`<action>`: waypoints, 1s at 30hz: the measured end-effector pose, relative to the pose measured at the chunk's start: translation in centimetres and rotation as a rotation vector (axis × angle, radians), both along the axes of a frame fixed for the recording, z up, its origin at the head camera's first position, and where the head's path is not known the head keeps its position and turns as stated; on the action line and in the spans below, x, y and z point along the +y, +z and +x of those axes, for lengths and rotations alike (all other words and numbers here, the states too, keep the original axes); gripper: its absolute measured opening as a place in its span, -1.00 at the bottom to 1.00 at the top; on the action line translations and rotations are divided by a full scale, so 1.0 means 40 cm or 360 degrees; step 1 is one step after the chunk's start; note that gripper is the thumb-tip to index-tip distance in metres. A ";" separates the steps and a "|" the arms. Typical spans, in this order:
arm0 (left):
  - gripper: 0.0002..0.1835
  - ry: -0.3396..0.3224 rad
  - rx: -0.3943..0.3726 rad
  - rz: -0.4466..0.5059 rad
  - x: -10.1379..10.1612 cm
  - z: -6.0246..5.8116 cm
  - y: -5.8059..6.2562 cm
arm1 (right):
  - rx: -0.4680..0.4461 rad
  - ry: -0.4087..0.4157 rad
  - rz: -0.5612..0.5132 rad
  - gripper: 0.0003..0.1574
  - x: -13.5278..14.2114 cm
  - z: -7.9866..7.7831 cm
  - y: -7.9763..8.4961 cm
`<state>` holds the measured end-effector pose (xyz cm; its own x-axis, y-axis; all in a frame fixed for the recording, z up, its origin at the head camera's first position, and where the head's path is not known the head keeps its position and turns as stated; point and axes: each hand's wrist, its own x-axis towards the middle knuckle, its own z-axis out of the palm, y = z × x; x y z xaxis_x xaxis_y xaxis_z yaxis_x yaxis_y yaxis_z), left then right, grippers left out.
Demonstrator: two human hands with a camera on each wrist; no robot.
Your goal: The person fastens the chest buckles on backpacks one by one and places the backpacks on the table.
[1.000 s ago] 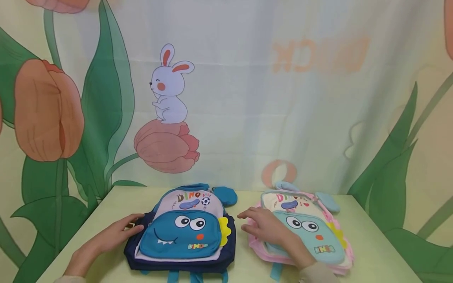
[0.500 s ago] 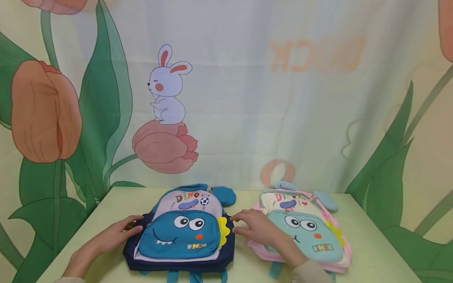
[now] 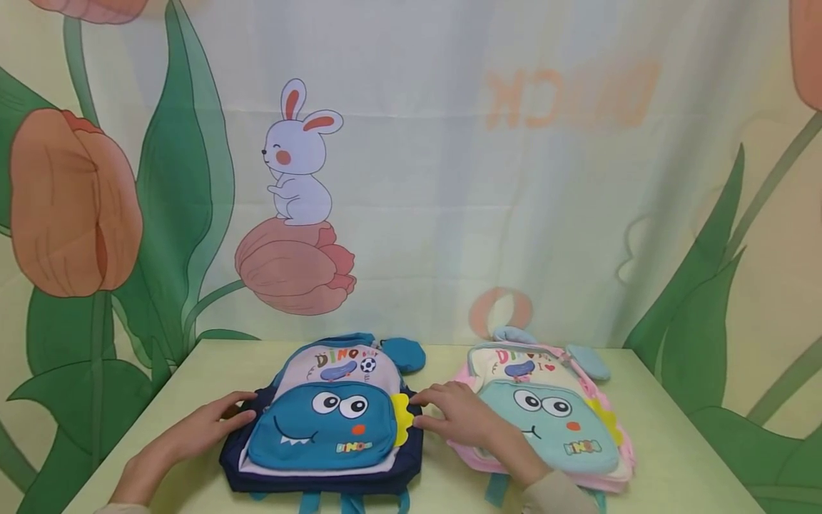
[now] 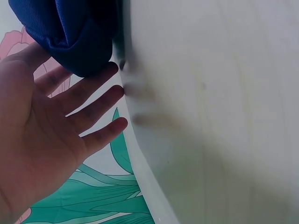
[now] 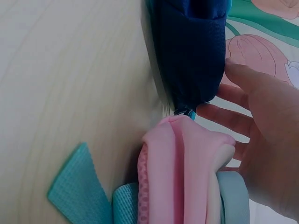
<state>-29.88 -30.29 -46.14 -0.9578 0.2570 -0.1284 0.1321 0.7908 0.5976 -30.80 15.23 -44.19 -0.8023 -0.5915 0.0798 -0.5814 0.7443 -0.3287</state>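
A child's dinosaur backpack (image 3: 321,446) in blue and navy lies front up at the centre-left of the head view. Against its left side rests my left hand (image 3: 204,426), its fingers extended under the navy side in the left wrist view. On the opposite side, my right hand (image 3: 459,412) touches the navy edge beside the yellow spikes (image 3: 402,420), thumb and fingers loosely bent. A second dinosaur backpack (image 3: 565,442), mint and pink, lies to the right, partly hidden beneath my right forearm. Its pink side (image 5: 173,172) shows below that hand in the right wrist view.
Both bags lie on a pale table (image 3: 674,450). A blue pouch (image 3: 404,355) and a light-blue pouch (image 3: 589,362) hang at their upper right corners. Teal straps (image 3: 496,489) poke out toward the front. Behind stands a printed curtain (image 3: 417,178) with tulips and a rabbit.
My right hand has moved left from the gap between the bags to the blue backpack's right edge. The left hand stays at the left side, and the head view has shifted slightly.
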 end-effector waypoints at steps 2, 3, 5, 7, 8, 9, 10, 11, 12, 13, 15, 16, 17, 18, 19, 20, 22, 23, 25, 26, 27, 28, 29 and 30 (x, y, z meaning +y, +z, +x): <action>-0.32 -0.0004 0.0003 0.0000 0.000 0.001 0.001 | -0.0012 -0.0001 0.0008 -0.46 0.000 0.000 -0.002; -0.32 -0.0004 0.0002 0.0002 0.001 0.001 0.001 | -0.0017 -0.0001 0.0011 -0.46 0.000 0.000 -0.003; -0.32 -0.0006 -0.0002 0.0005 0.002 0.002 0.003 | -0.0020 -0.0001 0.0017 -0.46 0.000 0.000 -0.005; -0.32 -0.0008 -0.0004 0.0010 0.003 0.002 0.005 | -0.0020 -0.0003 0.0026 -0.46 0.001 0.000 -0.007; -0.32 -0.0006 -0.0007 0.0011 0.004 0.002 0.006 | -0.0018 0.0000 0.0026 -0.47 0.000 0.000 -0.007; -0.32 -0.0005 -0.0010 0.0012 0.004 0.002 0.006 | -0.0016 0.0002 0.0025 -0.47 0.000 0.000 -0.007; -0.32 -0.0007 -0.0010 0.0012 0.004 0.002 0.007 | -0.0015 0.0004 0.0023 -0.47 0.000 0.000 -0.006; -0.33 -0.0007 -0.0011 0.0012 0.004 0.002 0.008 | -0.0017 0.0004 0.0025 -0.47 -0.001 0.000 -0.006; -0.33 -0.0008 -0.0011 0.0014 0.004 0.001 0.009 | -0.0015 0.0006 0.0027 -0.47 -0.002 0.000 -0.005; -0.33 -0.0011 -0.0012 0.0014 0.003 0.001 0.009 | -0.0014 0.0007 0.0031 -0.47 -0.002 0.000 -0.004; -0.34 -0.0014 -0.0011 0.0012 0.003 0.000 0.010 | -0.0011 0.0010 0.0040 -0.47 -0.003 0.000 -0.002; -0.34 -0.0018 -0.0008 0.0013 0.003 0.000 0.010 | -0.0007 0.0015 0.0046 -0.47 -0.004 0.000 -0.002; -0.35 -0.0020 -0.0006 0.0011 0.003 0.000 0.010 | -0.0005 0.0017 0.0053 -0.47 -0.004 -0.001 -0.002; -0.35 -0.0022 -0.0003 0.0008 0.003 -0.001 0.010 | -0.0004 0.0021 0.0057 -0.47 -0.005 0.000 -0.002; -0.35 -0.0023 0.0002 0.0005 0.004 -0.002 0.010 | -0.0009 0.0022 0.0057 -0.47 -0.005 0.000 -0.002; -0.35 -0.0025 0.0007 0.0003 0.004 -0.003 0.010 | -0.0015 0.0023 0.0056 -0.47 -0.006 -0.001 -0.002; -0.35 -0.0026 0.0014 -0.0004 0.005 -0.005 0.011 | -0.0031 0.0019 0.0054 -0.47 -0.007 -0.002 -0.003; -0.34 -0.0027 0.0017 -0.0007 0.006 -0.005 0.012 | -0.0044 0.0015 0.0050 -0.47 -0.007 -0.003 -0.004; -0.34 -0.0022 0.0015 -0.0012 0.008 -0.007 0.014 | -0.0068 0.0007 0.0046 -0.46 -0.008 -0.004 -0.004; -0.34 -0.0019 0.0013 -0.0016 0.009 -0.008 0.014 | -0.0075 0.0005 0.0046 -0.46 -0.009 -0.005 -0.005; -0.34 -0.0018 0.0013 -0.0023 0.009 -0.009 0.015 | -0.0082 0.0003 0.0047 -0.46 -0.009 -0.005 -0.005; -0.34 -0.0012 0.0007 -0.0029 0.011 -0.009 0.016 | -0.0086 0.0002 0.0045 -0.46 -0.009 -0.006 -0.004; -0.34 -0.0008 0.0002 -0.0032 0.011 -0.010 0.016 | -0.0088 0.0001 0.0044 -0.47 -0.010 -0.006 -0.004; -0.33 -0.0002 -0.0003 -0.0038 0.012 -0.011 0.017 | -0.0090 -0.0002 0.0043 -0.47 -0.009 -0.006 -0.004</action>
<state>-30.31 -29.80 -45.47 -0.9572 0.2550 -0.1366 0.1318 0.8049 0.5786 -31.05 14.85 -44.35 -0.8059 -0.5917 0.0183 -0.5614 0.7541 -0.3407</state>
